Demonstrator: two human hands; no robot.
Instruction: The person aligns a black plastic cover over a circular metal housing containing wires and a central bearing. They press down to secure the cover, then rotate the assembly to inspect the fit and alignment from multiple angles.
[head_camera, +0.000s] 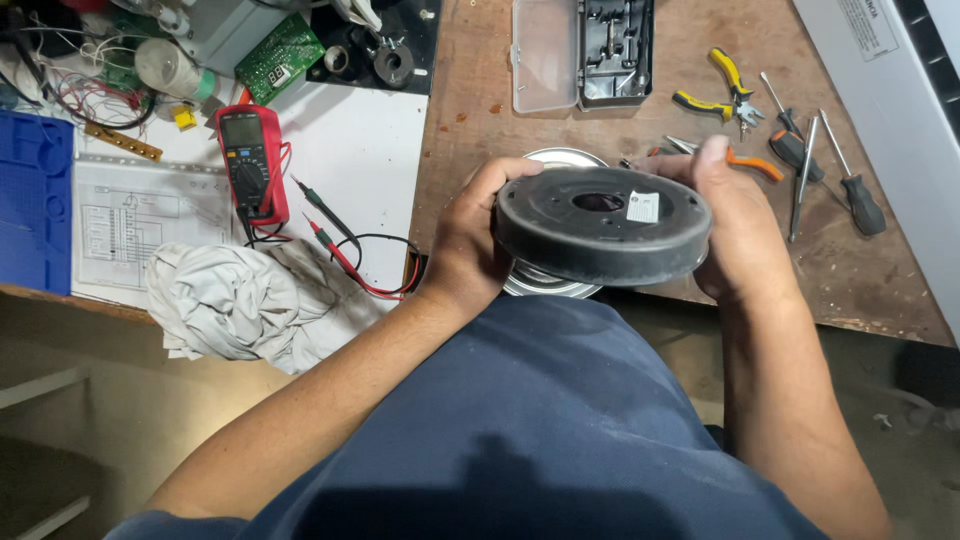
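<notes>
I hold a round black disc-shaped base (600, 228) with a centre hole and a small white label, tilted toward me over the near edge of the bench. My left hand (470, 240) grips its left rim, thumb on top. My right hand (738, 225) clasps the right rim with fingers curled over the far side. Under the disc a shiny round metal part (545, 282) shows, partly hidden; I cannot tell whether it is attached.
A red multimeter (250, 160) with probes (335, 235) lies on white paper to the left, beside a crumpled grey cloth (235, 300). Screwdrivers (850, 190) and yellow-handled pliers (725, 90) lie at the right. An open plastic case (580, 50) sits at the back. A circuit board (280, 55) is far left.
</notes>
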